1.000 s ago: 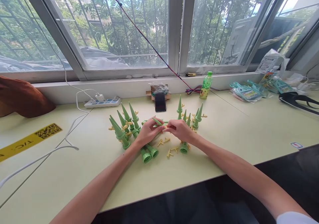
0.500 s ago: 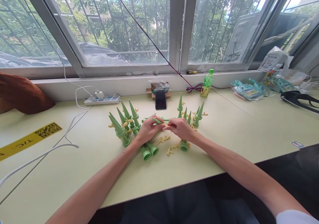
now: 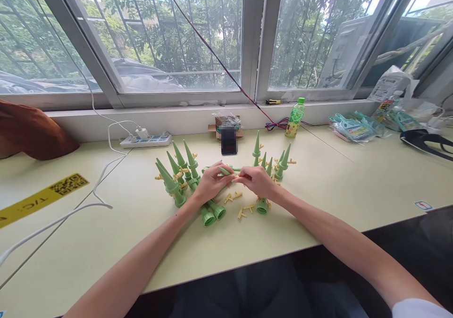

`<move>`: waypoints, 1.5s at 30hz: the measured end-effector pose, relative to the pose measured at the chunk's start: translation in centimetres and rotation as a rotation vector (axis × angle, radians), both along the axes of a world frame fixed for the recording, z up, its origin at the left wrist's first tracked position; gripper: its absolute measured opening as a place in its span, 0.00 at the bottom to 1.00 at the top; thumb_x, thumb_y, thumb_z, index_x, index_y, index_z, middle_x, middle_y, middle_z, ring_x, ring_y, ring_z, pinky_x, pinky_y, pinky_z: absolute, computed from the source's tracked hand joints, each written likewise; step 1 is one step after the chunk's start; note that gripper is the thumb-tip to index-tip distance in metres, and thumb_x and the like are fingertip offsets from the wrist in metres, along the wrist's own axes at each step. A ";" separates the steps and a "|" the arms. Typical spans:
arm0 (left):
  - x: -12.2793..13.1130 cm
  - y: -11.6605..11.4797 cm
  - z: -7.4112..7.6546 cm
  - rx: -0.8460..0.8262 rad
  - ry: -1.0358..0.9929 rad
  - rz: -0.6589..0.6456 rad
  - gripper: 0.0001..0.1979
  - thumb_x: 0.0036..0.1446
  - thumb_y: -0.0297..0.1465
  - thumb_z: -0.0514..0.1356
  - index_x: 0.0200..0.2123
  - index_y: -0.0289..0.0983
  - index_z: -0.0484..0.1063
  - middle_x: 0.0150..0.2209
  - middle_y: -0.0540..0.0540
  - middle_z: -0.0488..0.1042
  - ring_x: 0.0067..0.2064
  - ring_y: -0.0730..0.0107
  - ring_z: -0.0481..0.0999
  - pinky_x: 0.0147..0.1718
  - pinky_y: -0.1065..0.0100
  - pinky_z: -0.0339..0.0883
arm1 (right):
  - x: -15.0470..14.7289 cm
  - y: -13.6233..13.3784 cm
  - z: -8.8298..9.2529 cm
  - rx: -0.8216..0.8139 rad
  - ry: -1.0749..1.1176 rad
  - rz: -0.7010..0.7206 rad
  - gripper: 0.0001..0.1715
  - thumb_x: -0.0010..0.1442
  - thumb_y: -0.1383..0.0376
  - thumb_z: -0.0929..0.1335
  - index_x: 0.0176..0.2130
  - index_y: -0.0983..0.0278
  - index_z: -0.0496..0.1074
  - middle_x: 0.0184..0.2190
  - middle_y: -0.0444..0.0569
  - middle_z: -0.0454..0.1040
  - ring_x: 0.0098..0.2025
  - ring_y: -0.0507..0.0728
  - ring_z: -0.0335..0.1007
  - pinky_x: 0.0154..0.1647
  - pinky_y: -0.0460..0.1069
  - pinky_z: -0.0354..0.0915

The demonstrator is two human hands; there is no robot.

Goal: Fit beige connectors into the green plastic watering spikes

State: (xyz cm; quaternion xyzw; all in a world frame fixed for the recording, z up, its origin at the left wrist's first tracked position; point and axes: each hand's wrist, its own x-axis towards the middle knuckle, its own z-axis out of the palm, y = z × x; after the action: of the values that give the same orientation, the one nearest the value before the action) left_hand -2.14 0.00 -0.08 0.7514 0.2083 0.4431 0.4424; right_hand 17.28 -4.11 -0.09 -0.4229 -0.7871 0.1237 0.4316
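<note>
My left hand (image 3: 211, 182) is closed around a green plant watering spike (image 3: 224, 171), whose pointed end shows above the fingers. Against it, my right hand (image 3: 256, 181) pinches a small yellow valve (image 3: 236, 177), mostly covered by the fingertips. Both hands meet just above the table. Left of them stand several green spikes (image 3: 169, 180) with yellow valves fitted; two more spikes (image 3: 208, 217) lie with open threaded ends toward me. Another upright group of spikes (image 3: 282, 167) is beyond my right hand. Loose yellow valves (image 3: 242, 213) are scattered below the hands.
A phone (image 3: 229, 141) leans on a small box behind the hands. Farther back are a green drink bottle (image 3: 295, 118), a power strip (image 3: 146, 141) with white cables and, at right, bagged teal items (image 3: 352, 127). The table's front edge runs below my forearms.
Both hands keep nearly the same position and grip on the spike and valve. The whole view has shifted very slightly; nothing on the table has visibly moved.
</note>
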 end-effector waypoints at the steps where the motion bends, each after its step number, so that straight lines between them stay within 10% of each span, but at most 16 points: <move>1: 0.0 0.0 0.0 0.000 -0.003 0.003 0.07 0.56 0.34 0.65 0.35 0.37 0.77 0.36 0.47 0.68 0.30 0.75 0.73 0.28 0.67 0.77 | 0.0 0.0 0.0 -0.001 0.004 0.003 0.22 0.63 0.52 0.67 0.25 0.64 0.66 0.18 0.41 0.64 0.22 0.49 0.54 0.25 0.45 0.52; 28: 0.3 -0.6 0.5 -0.013 0.075 0.060 0.09 0.56 0.36 0.64 0.33 0.34 0.75 0.33 0.46 0.70 0.25 0.77 0.69 0.20 0.72 0.69 | 0.4 0.1 0.1 -0.071 -0.037 -0.001 0.23 0.65 0.52 0.64 0.24 0.63 0.64 0.17 0.41 0.64 0.21 0.49 0.54 0.24 0.45 0.53; 45: 0.9 -1.0 0.8 0.171 0.232 0.291 0.17 0.60 0.43 0.58 0.30 0.34 0.71 0.24 0.49 0.68 0.26 0.75 0.65 0.22 0.74 0.61 | 0.3 -0.4 0.2 -0.021 0.016 0.013 0.15 0.62 0.56 0.68 0.43 0.64 0.71 0.22 0.41 0.69 0.20 0.49 0.58 0.26 0.45 0.58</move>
State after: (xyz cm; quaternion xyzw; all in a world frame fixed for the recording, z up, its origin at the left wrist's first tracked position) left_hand -1.20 -1.01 0.75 0.7941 0.3260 0.4289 0.2813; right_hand 17.61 -4.46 0.12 -0.4215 -0.7850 0.1382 0.4325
